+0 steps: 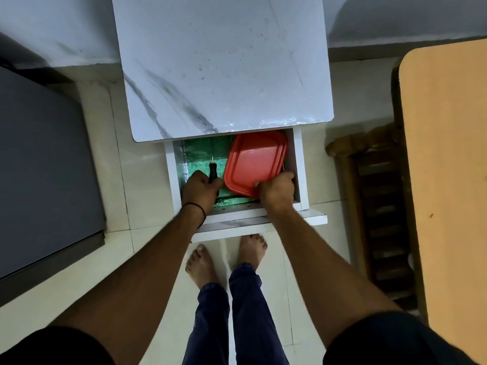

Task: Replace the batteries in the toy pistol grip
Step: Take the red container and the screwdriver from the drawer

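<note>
Hardly begun, I judge: in the open drawer [296, 164], left hand [201, 186] grips a screwdriver [213, 170], right hand [278, 191] grips the red box [254, 160] by its corner; toy and batteries unseen.

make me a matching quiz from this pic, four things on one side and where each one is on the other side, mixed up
Things:
1 screwdriver
2 red box
3 green lining
4 marble top

Places:
a gripped at its near edge by the right hand
b covers the floor of the drawer
c above the open drawer
d gripped by the left hand

Pairs: 1-d, 2-a, 3-b, 4-c
</note>
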